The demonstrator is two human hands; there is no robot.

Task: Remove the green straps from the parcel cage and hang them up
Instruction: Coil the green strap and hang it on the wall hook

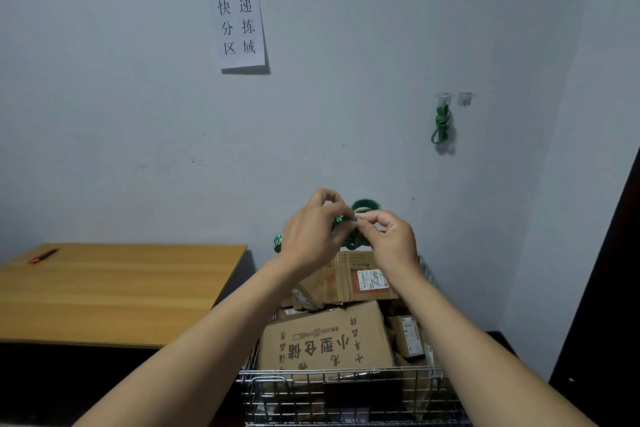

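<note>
Both my hands are raised above the wire parcel cage (346, 381), which is full of cardboard boxes. My left hand (308, 236) and my right hand (391, 239) pinch a green strap (365, 205) between fingertips; its loops stick out above and to the left of my hands. A second green strap (440, 125) hangs knotted from a clear wall hook (444, 99) at the right. Beside that hook, a second clear hook (465, 99) holds nothing.
A wooden table (114, 291) stands to the left with a red pen (43, 256) on its far corner. A paper sign (238, 28) is taped to the wall. A dark door edge (609, 288) runs down the right side.
</note>
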